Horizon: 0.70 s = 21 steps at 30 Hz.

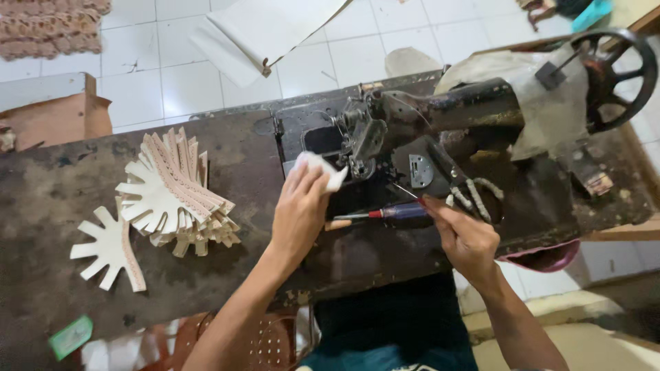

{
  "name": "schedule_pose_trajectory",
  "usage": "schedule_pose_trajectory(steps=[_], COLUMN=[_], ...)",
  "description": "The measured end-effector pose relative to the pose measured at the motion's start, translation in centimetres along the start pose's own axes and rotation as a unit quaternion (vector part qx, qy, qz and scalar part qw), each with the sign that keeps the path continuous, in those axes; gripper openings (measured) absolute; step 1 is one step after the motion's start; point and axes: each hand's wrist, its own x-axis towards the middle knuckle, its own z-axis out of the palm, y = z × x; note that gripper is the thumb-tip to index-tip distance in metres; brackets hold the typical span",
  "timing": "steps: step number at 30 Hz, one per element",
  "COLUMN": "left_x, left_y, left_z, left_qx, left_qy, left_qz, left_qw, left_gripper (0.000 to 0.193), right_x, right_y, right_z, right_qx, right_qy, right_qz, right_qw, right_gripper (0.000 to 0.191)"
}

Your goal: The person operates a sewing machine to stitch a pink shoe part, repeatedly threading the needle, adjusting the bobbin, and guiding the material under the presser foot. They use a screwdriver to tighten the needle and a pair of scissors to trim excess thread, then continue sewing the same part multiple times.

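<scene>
White floor tiles are showing behind a dark, worn worktable [55,199], and everything is being placed off the old black sewing machine [426,130]. Just in front of its needle end, a white cloth piece [320,168] is being pinched in the left hand [299,213]. A screwdriver [385,212] is being gripped at its handle by the right hand [464,237], its long axis lying across the table, tip pointing toward the left hand. Well left of the machine, cream cut pieces [172,196] are being kept stacked.

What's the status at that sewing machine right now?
Left hand pinches white cloth piece beside needle. Right hand touches screwdriver. Cut-piece stack lies clear, leftward.
</scene>
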Motion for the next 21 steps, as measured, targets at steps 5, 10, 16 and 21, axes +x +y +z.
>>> schedule_pose_trajectory(steps=[5, 10, 16, 21], left_x=[2.9, 2.8, 2.9, 4.2], left_y=[2.1, 4.5, 5.7, 5.9], left_z=[2.5, 0.8, 3.4, 5.2], left_qx=[0.059, -0.085, 0.014, 0.15], left_qy=[-0.042, -0.018, 0.035, 0.0], left_qz=[-0.016, -0.001, -0.016, 0.057], left_qw=[0.997, 0.996, 0.999, 0.987], left_gripper=[0.007, 0.033, 0.028, 0.027], right_x=[0.2, 0.9, 0.9, 0.4], right_y=[0.2, 0.9, 2.6, 3.9], right_z=[0.5, -0.5, -0.7, -1.5], right_qx=[0.065, 0.049, 0.067, 0.097], right_qy=[-0.006, 0.002, 0.008, 0.006], right_qz=[-0.032, 0.004, -0.002, 0.002], right_qw=[0.997, 0.999, 0.998, 0.995], right_gripper=[0.022, 0.02, 0.021, 0.02])
